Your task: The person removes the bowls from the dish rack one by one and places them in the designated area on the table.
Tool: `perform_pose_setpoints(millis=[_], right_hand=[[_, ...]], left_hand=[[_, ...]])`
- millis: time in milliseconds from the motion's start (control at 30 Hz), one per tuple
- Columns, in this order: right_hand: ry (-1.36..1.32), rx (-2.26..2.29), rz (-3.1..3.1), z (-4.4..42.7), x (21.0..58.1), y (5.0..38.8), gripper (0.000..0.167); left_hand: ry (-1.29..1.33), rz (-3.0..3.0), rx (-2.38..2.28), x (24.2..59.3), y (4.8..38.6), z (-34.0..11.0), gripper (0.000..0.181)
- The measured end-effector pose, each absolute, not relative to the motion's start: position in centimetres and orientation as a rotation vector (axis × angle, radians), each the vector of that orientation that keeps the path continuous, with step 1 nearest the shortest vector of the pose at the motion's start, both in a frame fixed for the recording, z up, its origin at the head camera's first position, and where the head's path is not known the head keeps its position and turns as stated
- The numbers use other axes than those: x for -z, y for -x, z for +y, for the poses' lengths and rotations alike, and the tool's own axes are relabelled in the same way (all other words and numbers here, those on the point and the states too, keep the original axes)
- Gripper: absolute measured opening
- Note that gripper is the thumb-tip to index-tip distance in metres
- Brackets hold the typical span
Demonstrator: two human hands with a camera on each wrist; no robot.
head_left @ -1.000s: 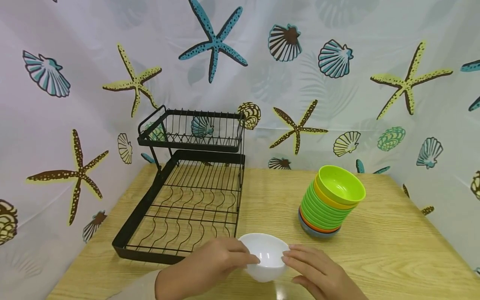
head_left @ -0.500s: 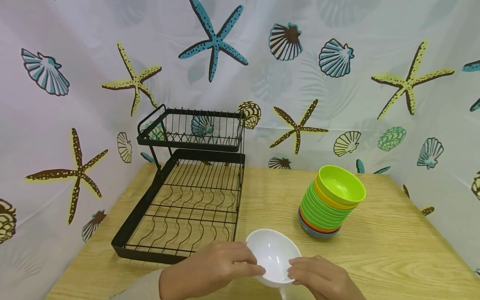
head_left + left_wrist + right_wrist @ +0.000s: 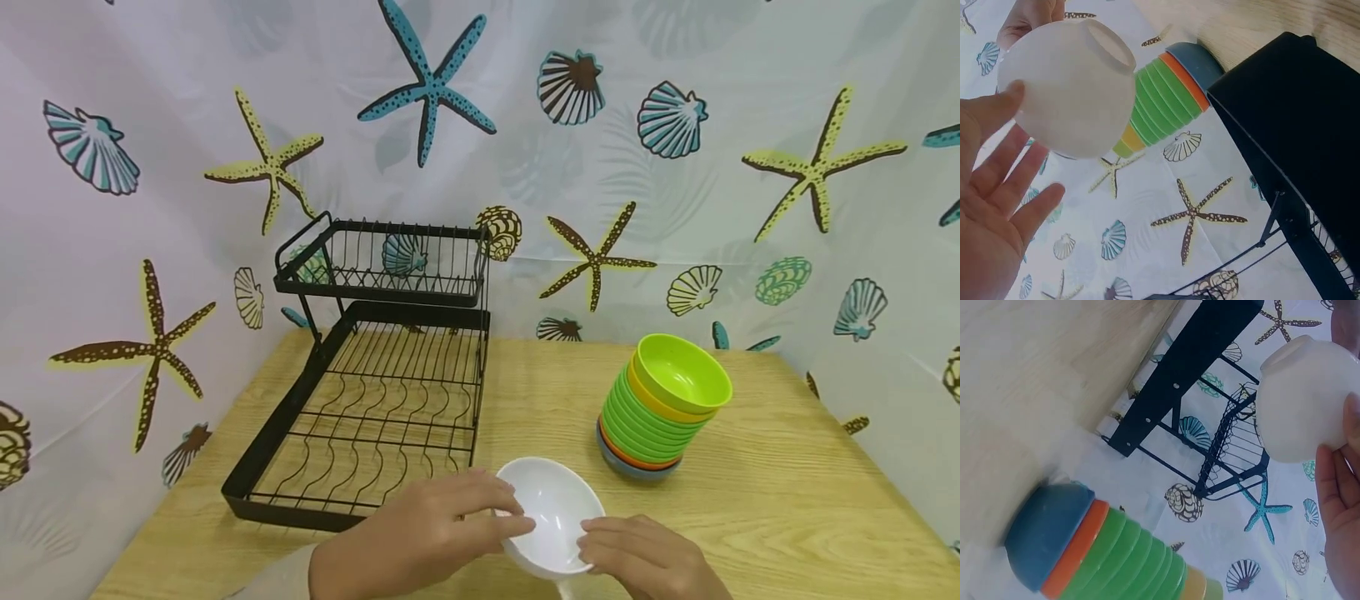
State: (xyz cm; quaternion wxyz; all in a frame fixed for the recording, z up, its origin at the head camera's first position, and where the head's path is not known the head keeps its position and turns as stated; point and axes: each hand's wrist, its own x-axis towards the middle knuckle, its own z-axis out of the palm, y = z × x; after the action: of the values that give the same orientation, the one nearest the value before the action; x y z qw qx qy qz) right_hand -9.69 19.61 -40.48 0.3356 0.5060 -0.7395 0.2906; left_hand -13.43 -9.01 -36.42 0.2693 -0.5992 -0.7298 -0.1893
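Note:
A white bowl (image 3: 551,500) is held low in front of me, its inside tilted towards the head camera. My left hand (image 3: 431,525) grips the bowl's left rim, with fingertips over the inside. In the left wrist view one digit lies against the bowl's outer wall (image 3: 1075,94), while other fingers (image 3: 1038,209) are spread below it. On the other side, my right hand (image 3: 648,550) pinches the right rim. The bowl's round foot shows in both wrist views.
A black two-tier dish rack (image 3: 348,521) stands left of the bowl on the wooden table (image 3: 772,500). To the right leans a stack of green, yellow and orange bowls (image 3: 652,425) on a blue-grey bowl (image 3: 637,471). A patterned curtain (image 3: 465,183) surrounds the table.
The bowl has shifted slightly right and tipped further towards me, both hands moving with it. Over the last half second, the left fingers have parted a little at the rim.

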Motion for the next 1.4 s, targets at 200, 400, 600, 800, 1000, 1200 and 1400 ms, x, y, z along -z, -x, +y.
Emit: perform_pose_setpoints(millis=[200,400,600,800,1000,1200,1400], right_hand=[[-1.226,-0.666,-1.880,21.5,37.4,10.3,0.025],[-1.035,-0.616,-1.777,23.5,33.8,11.2,0.031],[-0.745,-0.582,-1.742,25.8,32.7,13.4,0.041],[-0.535,-0.511,-1.861,28.6,33.8,16.1,0.053],[-0.502,-0.496,-1.964,29.9,35.4,17.6,0.043],[-0.453,-0.441,-2.066,29.8,36.3,17.6,0.030],[-0.428,-0.429,-2.119,29.5,36.6,17.4,0.038]], left_hand=[[1.414,-2.124,0.515,36.6,14.5,-9.9,0.063],[1.324,-2.279,0.531,37.4,15.3,-10.9,0.064],[1.290,-2.377,0.513,38.5,15.7,-11.6,0.062],[1.264,-2.439,0.540,39.3,16.1,-12.4,0.065],[1.284,-2.425,0.557,39.8,16.2,-12.8,0.060],[1.274,-2.444,0.579,40.0,16.1,-12.8,0.057],[1.290,-2.415,0.613,39.7,16.2,-12.4,0.056]])
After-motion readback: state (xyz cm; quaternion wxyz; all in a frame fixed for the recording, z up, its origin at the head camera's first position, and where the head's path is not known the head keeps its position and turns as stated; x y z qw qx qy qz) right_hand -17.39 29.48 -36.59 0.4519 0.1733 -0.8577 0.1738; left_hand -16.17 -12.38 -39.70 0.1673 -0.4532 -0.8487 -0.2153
